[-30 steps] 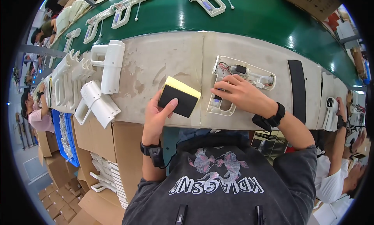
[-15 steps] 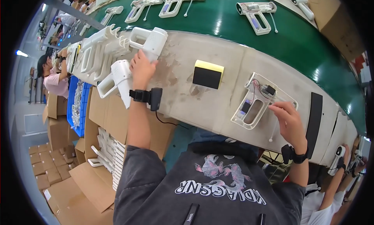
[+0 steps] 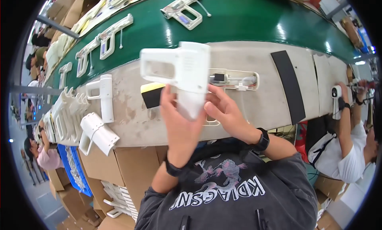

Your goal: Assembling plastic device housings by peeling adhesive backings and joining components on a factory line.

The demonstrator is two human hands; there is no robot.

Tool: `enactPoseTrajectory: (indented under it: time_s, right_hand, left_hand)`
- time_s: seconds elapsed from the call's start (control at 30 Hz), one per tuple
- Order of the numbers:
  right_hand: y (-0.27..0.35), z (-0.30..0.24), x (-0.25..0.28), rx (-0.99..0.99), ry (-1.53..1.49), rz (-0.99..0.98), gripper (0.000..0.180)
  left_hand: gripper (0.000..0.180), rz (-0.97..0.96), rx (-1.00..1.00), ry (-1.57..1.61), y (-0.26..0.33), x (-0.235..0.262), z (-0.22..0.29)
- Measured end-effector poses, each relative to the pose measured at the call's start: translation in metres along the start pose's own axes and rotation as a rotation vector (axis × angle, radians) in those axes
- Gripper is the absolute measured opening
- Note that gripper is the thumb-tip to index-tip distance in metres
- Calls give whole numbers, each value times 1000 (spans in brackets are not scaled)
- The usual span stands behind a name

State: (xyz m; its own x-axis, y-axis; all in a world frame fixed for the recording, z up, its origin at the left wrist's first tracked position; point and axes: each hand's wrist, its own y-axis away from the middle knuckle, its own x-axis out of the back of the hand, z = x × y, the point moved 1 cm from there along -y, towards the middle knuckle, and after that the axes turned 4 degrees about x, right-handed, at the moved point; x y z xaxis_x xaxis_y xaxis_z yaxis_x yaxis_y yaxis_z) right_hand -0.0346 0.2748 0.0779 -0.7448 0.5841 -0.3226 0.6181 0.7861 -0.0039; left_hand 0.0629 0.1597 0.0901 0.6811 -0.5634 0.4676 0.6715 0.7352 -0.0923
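A white, gun-shaped plastic housing half (image 3: 193,67) with a looped handle is raised above the bench in front of me. My left hand (image 3: 181,122) grips its lower end from the left. The fingers and thumb of my right hand (image 3: 232,116) close on its right edge. Partly hidden behind it and my right hand lies an open white housing (image 3: 254,80), with a dark part and wires inside. A black-and-yellow sponge-like block (image 3: 151,98) sits just left of it, also partly covered.
White housing shells (image 3: 105,98) and a row of nested ones (image 3: 65,114) stand at left. A black strip (image 3: 288,86) lies to the right. Beyond the bench, a green belt (image 3: 238,21) carries open housings (image 3: 185,13). A blue crate (image 3: 71,170) and cardboard boxes (image 3: 137,162) stand lower left. Co-workers are either side.
My left hand has picked up a white housing from the left side and brought it to the middle. My right hand has left the open housing and joined it. The view has swung right.
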Motion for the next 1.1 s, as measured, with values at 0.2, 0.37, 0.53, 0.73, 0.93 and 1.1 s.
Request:
enactPoseTrajectory:
  time_s: [0.2,0.37,0.53,0.73,0.93,1.1]
  right_hand:
    - [11,-29,50,-129,-71,77,49]
    - [-14,-74,91,-337,264,-376,44]
    - [-35,-74,101,-624,320,-627,45]
    - [-29,-101,158,-39,836,-400,64]
    - [-1,-58,159,247,1186,-168,71]
    - [-2,-38,169,207,1232,-185,69]
  left_hand:
    - [84,-319,-304,-166,27,23,19]
    - [78,-398,-915,-762,-40,40,65]
    - [77,-800,-891,-514,-60,7,62]
    - [79,-636,-703,-533,-104,-7,39]
    - [80,-668,-662,-535,-115,-35,20]
    - [78,-714,-643,-553,-117,-48,5]
